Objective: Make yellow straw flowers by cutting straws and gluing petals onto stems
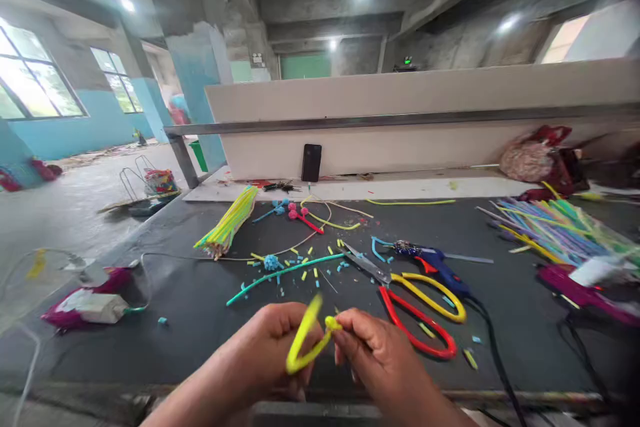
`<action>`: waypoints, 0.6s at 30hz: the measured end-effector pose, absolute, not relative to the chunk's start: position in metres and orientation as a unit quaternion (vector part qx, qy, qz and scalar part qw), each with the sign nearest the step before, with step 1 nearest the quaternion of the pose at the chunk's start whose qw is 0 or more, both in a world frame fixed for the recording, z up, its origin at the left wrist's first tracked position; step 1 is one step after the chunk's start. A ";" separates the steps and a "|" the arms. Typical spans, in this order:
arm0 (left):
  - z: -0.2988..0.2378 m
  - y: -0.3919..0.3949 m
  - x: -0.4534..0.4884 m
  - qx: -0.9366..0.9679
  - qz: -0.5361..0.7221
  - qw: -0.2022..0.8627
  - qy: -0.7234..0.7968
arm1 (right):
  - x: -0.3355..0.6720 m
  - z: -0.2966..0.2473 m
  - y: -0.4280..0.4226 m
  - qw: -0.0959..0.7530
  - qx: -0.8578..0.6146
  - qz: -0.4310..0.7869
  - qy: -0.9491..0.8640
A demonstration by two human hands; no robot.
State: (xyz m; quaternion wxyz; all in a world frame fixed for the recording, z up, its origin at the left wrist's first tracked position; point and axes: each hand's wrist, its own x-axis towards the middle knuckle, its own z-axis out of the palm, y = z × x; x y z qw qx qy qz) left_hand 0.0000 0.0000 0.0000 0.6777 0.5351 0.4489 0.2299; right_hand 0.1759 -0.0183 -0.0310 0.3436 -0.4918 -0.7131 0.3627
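Observation:
Both my hands are low at the near edge of the dark table, closed on one bent yellow pipe cleaner. My left hand wraps the looped part. My right hand pinches its curled end between thumb and fingers. The upper tip of the pipe cleaner is blurred by motion. Just beyond my right hand lie scissors with one red and one yellow handle.
A blue glue gun with a black cord lies behind the scissors. A teal pipe cleaner, cut bits, pom-pom pieces, a yellow-green bundle and a pile of coloured sticks lie around. A black phone leans on the back board.

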 end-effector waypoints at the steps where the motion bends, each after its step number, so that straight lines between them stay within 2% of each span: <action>1: -0.005 0.002 0.000 0.533 0.279 0.669 0.436 | 0.175 -0.032 -0.016 0.344 -0.498 0.386 -0.696; 5: -0.018 0.006 0.002 0.541 0.389 0.625 0.406 | 0.171 -0.038 -0.013 0.346 -0.503 0.452 -0.650; 9: -0.019 0.005 0.005 0.560 0.394 0.599 0.416 | 0.168 -0.041 -0.016 0.340 -0.495 0.461 -0.654; 18: -0.032 -0.009 0.015 0.558 0.406 0.564 0.454 | 0.171 -0.036 -0.020 0.344 -0.459 0.254 -0.779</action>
